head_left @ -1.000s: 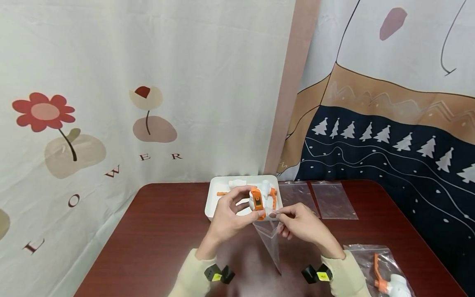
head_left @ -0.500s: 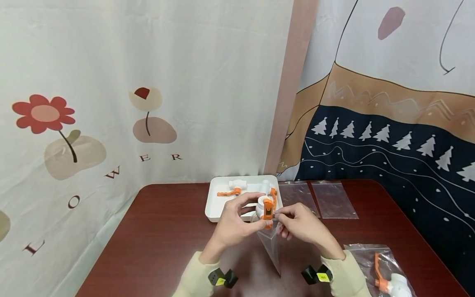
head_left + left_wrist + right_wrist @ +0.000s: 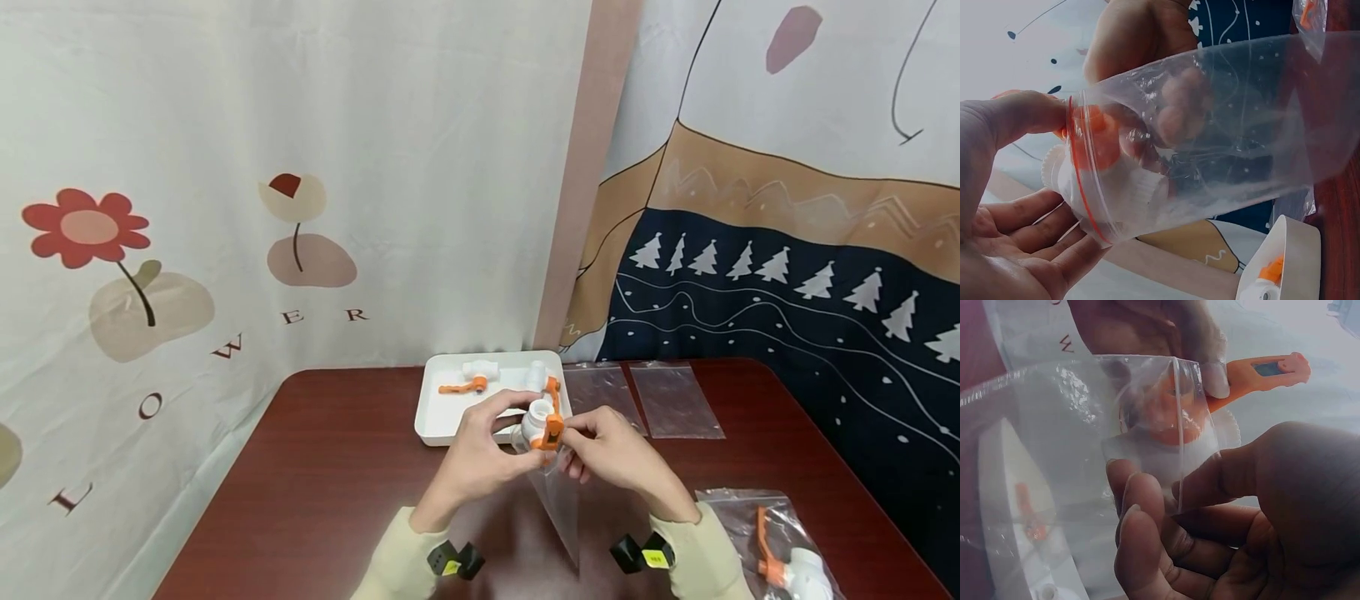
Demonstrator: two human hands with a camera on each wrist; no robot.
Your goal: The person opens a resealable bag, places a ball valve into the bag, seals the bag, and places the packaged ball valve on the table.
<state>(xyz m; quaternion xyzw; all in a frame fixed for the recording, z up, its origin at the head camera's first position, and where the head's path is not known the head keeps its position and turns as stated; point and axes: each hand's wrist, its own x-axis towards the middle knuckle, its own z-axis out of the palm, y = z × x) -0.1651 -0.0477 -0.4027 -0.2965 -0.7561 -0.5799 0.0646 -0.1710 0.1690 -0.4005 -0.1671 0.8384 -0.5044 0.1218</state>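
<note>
Valve, white with an orange handle, sat partway into the mouth of a clear zip bag, handle jutting outside. My left hand gripped the valve between thumb and fingers; my right hand pinched the bag's edge near its mouth. Behind, I noted a white tray holding two similar valves; at right lay a bagged one.
</note>
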